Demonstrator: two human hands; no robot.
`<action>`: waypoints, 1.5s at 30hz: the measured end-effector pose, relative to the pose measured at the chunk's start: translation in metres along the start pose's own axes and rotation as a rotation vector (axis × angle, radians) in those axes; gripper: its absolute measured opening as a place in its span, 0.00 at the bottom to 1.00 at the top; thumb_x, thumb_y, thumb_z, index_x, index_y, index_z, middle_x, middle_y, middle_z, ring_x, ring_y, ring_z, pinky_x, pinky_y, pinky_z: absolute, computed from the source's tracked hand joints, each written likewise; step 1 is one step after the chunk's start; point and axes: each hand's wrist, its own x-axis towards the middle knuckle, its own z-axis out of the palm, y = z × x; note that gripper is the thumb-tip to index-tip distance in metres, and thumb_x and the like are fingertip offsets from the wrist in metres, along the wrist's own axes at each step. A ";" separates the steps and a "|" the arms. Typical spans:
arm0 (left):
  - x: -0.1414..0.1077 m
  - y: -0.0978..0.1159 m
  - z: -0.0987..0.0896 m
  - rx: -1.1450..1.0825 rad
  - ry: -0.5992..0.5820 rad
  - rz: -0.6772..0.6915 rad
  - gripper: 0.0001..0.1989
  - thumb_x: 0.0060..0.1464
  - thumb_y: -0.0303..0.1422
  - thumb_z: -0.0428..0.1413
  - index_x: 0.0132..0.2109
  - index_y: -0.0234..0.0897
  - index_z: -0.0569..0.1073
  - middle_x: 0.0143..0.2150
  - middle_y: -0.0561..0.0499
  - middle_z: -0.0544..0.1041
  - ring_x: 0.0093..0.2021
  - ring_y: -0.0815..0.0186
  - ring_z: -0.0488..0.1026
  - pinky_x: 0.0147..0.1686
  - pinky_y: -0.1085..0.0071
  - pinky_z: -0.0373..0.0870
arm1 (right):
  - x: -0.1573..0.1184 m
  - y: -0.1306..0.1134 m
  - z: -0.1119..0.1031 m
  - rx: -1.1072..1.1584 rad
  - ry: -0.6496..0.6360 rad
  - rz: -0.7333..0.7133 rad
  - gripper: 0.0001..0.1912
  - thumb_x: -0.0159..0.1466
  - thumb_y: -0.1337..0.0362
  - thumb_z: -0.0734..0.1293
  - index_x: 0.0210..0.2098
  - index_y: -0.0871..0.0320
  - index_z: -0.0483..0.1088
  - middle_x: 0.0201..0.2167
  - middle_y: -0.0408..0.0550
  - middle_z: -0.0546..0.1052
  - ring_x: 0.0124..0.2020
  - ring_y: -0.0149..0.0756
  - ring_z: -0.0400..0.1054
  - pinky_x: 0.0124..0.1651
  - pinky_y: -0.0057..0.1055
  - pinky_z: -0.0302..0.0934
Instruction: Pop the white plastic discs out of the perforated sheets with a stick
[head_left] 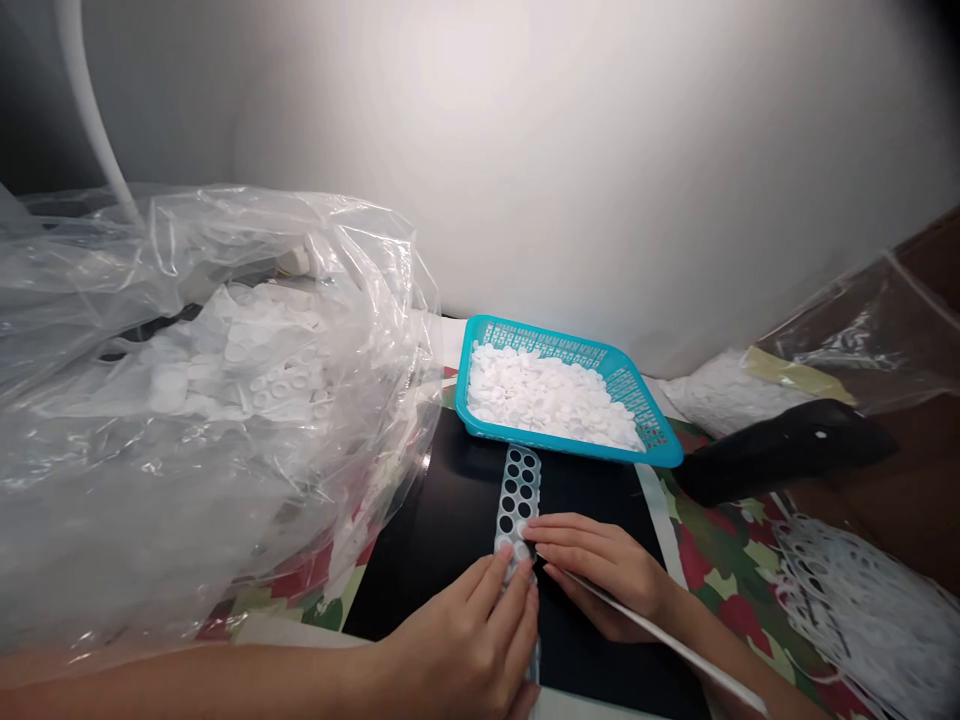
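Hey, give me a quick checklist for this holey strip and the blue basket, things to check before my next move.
Left hand pressing on the holey strip: ok.
Holey strip lying along the black mat: ok.
Upper holes filled: not ok, they show dark.
Lower holes filled: cannot tell, the hands cover most of them.
Blue basket stocked with white discs: ok.
Right hand holding the thin white card: ok.
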 end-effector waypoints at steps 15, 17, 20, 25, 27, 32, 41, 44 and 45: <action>0.001 0.000 0.002 -0.007 0.002 0.007 0.21 0.64 0.37 0.48 0.52 0.22 0.74 0.51 0.35 0.76 0.52 0.50 0.73 0.53 0.58 0.66 | 0.002 0.000 -0.001 -0.033 -0.008 0.024 0.14 0.64 0.76 0.61 0.49 0.64 0.68 0.48 0.60 0.77 0.54 0.41 0.70 0.52 0.36 0.71; 0.001 -0.001 0.001 0.000 0.004 0.004 0.22 0.64 0.37 0.47 0.52 0.22 0.74 0.51 0.35 0.76 0.52 0.49 0.73 0.53 0.58 0.66 | 0.001 0.001 -0.001 -0.085 -0.021 -0.019 0.15 0.64 0.77 0.62 0.51 0.64 0.67 0.49 0.61 0.77 0.56 0.43 0.69 0.53 0.37 0.71; 0.002 -0.001 -0.002 0.015 -0.014 0.004 0.22 0.63 0.37 0.48 0.52 0.22 0.73 0.52 0.35 0.76 0.53 0.48 0.72 0.54 0.58 0.65 | -0.001 0.002 0.003 -0.174 -0.038 -0.062 0.17 0.65 0.77 0.60 0.52 0.66 0.66 0.51 0.64 0.75 0.59 0.46 0.66 0.54 0.41 0.70; 0.003 -0.002 -0.005 0.023 -0.027 0.015 0.21 0.64 0.37 0.48 0.52 0.22 0.74 0.52 0.34 0.75 0.53 0.49 0.72 0.54 0.58 0.65 | -0.004 0.001 0.008 -0.215 0.069 0.025 0.19 0.67 0.76 0.56 0.56 0.64 0.64 0.52 0.64 0.74 0.59 0.46 0.66 0.56 0.45 0.68; 0.003 -0.001 -0.004 0.021 -0.023 0.015 0.21 0.64 0.37 0.48 0.52 0.22 0.74 0.52 0.34 0.75 0.52 0.49 0.73 0.53 0.58 0.65 | -0.005 0.003 0.009 -0.224 0.120 0.086 0.21 0.67 0.76 0.57 0.58 0.62 0.64 0.53 0.62 0.74 0.58 0.45 0.66 0.56 0.44 0.68; 0.002 0.000 -0.001 0.020 -0.008 0.007 0.21 0.63 0.37 0.48 0.51 0.22 0.74 0.52 0.34 0.76 0.53 0.48 0.72 0.52 0.58 0.66 | -0.008 0.007 0.009 -0.216 0.174 0.160 0.22 0.67 0.77 0.58 0.58 0.58 0.65 0.55 0.58 0.73 0.58 0.44 0.66 0.55 0.42 0.69; 0.002 -0.001 -0.003 0.017 -0.015 -0.006 0.22 0.63 0.37 0.49 0.52 0.22 0.74 0.52 0.34 0.75 0.53 0.48 0.72 0.54 0.58 0.65 | -0.005 0.008 0.002 -0.282 0.335 0.260 0.21 0.65 0.78 0.62 0.54 0.56 0.68 0.53 0.53 0.75 0.53 0.39 0.72 0.55 0.35 0.69; 0.002 -0.001 -0.001 0.009 0.001 -0.016 0.22 0.63 0.37 0.49 0.52 0.21 0.74 0.52 0.34 0.75 0.54 0.48 0.72 0.55 0.57 0.64 | -0.007 0.006 0.003 -0.179 0.203 0.177 0.22 0.65 0.78 0.62 0.56 0.56 0.66 0.55 0.54 0.73 0.55 0.40 0.69 0.55 0.36 0.69; 0.002 -0.001 -0.001 0.003 -0.002 -0.024 0.22 0.63 0.38 0.49 0.52 0.21 0.73 0.53 0.35 0.75 0.54 0.49 0.71 0.55 0.57 0.64 | -0.008 0.005 0.004 -0.140 0.147 0.135 0.22 0.65 0.78 0.62 0.57 0.57 0.65 0.56 0.55 0.73 0.57 0.41 0.68 0.56 0.37 0.69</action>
